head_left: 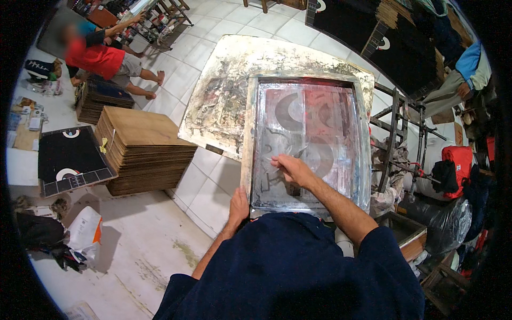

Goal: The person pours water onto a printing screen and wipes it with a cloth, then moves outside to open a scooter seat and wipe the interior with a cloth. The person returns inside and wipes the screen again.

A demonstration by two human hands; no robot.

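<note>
A metal-framed printing screen [252, 133] with grey and red half-circle shapes on its mesh lies on a paint-stained board [224, 90]. My left hand [239, 205] grips the frame's near left corner. My right hand [290, 168] rests on the mesh near the middle, fingers pinched on something small and thin that I cannot make out.
A tall stack of brown boards [144, 149] stands at the left, with a black printed board [69, 160] beside it. Other people [101, 56] crouch at the far left. A metal rack [400, 138] and red bag [458, 165] stand at the right. Black printed boards [373, 32] lie beyond.
</note>
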